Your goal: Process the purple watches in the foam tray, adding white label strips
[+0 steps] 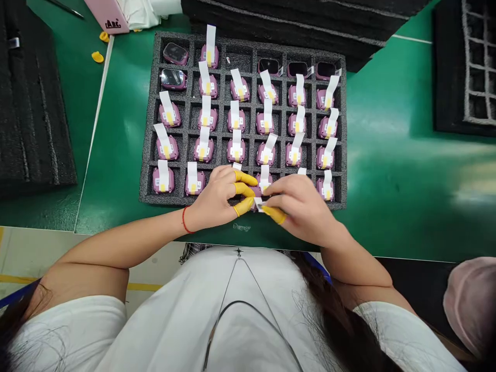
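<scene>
My left hand (222, 195), with yellow finger cots on several fingers, pinches a small purple watch body (252, 193) over the tray's front edge. My right hand (304, 209), also wearing a yellow finger cot, closes its fingertips on a white paper strip (258, 205) at that watch. The fingers cover much of both. Below the hands lies a black foam tray (174, 199) divided into compartments. Most hold purple watch bodies (235, 120) with white strips and yellow tabs; several others (172, 78) lie with dark screens up and no such strips.
Stacked black foam trays stand behind (294, 26) and at the left (34, 113); another gridded foam tray (449, 77) is at the right. A pink box (108, 15), white bag (139, 13) and loose yellow finger cots (97, 57) sit at the back left. Clear film (242, 227) lies near the table edge.
</scene>
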Available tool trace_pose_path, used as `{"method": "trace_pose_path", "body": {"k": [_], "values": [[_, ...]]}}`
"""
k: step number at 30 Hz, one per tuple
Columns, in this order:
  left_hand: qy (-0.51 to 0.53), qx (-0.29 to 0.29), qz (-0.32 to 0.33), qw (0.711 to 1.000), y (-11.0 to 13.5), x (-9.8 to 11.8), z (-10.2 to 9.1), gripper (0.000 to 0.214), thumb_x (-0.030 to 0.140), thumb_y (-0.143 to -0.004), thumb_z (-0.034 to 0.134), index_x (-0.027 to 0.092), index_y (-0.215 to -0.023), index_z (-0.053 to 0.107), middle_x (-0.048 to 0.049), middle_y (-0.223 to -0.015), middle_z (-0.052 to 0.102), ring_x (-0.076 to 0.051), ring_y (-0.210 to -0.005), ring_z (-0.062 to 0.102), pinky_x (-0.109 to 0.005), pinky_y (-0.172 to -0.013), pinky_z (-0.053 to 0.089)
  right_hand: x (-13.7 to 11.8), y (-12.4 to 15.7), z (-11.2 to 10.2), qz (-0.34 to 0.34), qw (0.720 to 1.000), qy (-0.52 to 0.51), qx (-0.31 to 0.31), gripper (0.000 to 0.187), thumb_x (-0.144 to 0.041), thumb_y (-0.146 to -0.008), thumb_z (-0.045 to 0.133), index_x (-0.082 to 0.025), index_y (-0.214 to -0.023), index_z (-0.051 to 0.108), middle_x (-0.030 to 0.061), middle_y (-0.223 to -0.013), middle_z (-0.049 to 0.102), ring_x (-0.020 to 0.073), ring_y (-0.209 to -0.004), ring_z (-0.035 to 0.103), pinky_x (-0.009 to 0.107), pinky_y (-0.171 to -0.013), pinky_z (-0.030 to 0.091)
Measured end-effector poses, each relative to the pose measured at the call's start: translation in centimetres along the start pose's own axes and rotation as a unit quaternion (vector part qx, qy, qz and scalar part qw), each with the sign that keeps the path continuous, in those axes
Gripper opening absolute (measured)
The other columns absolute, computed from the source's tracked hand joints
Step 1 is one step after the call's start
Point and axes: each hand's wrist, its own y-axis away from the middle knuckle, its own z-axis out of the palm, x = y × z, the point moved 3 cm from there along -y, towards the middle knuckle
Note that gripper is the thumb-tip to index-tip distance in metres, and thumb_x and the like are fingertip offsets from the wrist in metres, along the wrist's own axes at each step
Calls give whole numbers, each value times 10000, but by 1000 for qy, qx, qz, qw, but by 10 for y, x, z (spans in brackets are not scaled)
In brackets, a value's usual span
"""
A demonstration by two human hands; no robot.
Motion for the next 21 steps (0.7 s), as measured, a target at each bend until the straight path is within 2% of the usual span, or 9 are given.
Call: {"method": "trace_pose_path", "body": {"k": [2,4,7,9,11,14,18,21], "values": [[15,-12,13,1000,1,0,-3,94,256,-865,593,267,-845,684,-9,-1139,699,-192,-1030,622,-471,-1074,375,6,1,-13,74,993,-70,52,69,-266,-893,626,-268,-825,630,40,-942,676,199,-900,620,409,-807,484],[30,-33,27,999,1,0,-4,142,276,-878,560,271,-811,686,-9,-1194,673,-210,-1131,603,-513,-1152,284,16,2,-17,166,970,-157,80,151,-347,-870,665,-249,-759,635,45,-927,642,192,-887,609,392,-793,495],[28,-55,30,998,2,1,-5,162,324,-887,582,249,-759,647,-6,-1196,669,-228,-1230,565,-531,-1209,180,28,1,-7,266,922,-276,47,335,-512,-793,713,-214,-665,630,51,-929,616,183,-856,597,364,-751,499],[4,-71,20,997,1,-1,-4,99,346,-859,642,249,-869,624,-16,-1220,659,-232,-1235,559,-531,-1219,166,32,0,2,308,895,-322,26,398,-571,-739,736,-199,-646,630,53,-927,605,170,-825,583,346,-720,492],[-25,-100,14,995,1,-2,-3,322,355,-822,696,256,-1099,566,-39,-1274,627,-241,-1233,550,-547,-1225,145,33,-1,9,329,880,-342,22,400,-569,-718,752,-192,-650,635,51,-928,593,160,-810,568,337,-716,483],[-66,-125,20,990,1,-5,0,624,372,-797,744,254,-1313,414,-55,-1266,612,-248,-1200,549,-565,-1224,138,32,0,14,334,880,-337,21,344,-510,-734,756,-193,-663,643,49,-935,588,171,-849,566,358,-779,478],[-109,-80,32,990,6,-4,5,749,410,-785,770,240,-1367,330,-46,-1144,635,-249,-1125,560,-572,-1202,198,27,1,21,312,904,-291,5,231,-397,-794,712,-202,-684,654,53,-952,605,213,-961,538,431,-917,421],[-134,-40,34,990,10,-3,8,763,449,-784,764,227,-1368,326,-46,-1112,618,-240,-1074,560,-576,-1186,229,23,0,25,302,921,-247,-10,168,-300,-823,671,-201,-690,647,51,-953,609,220,-988,508,455,-967,370]]}}
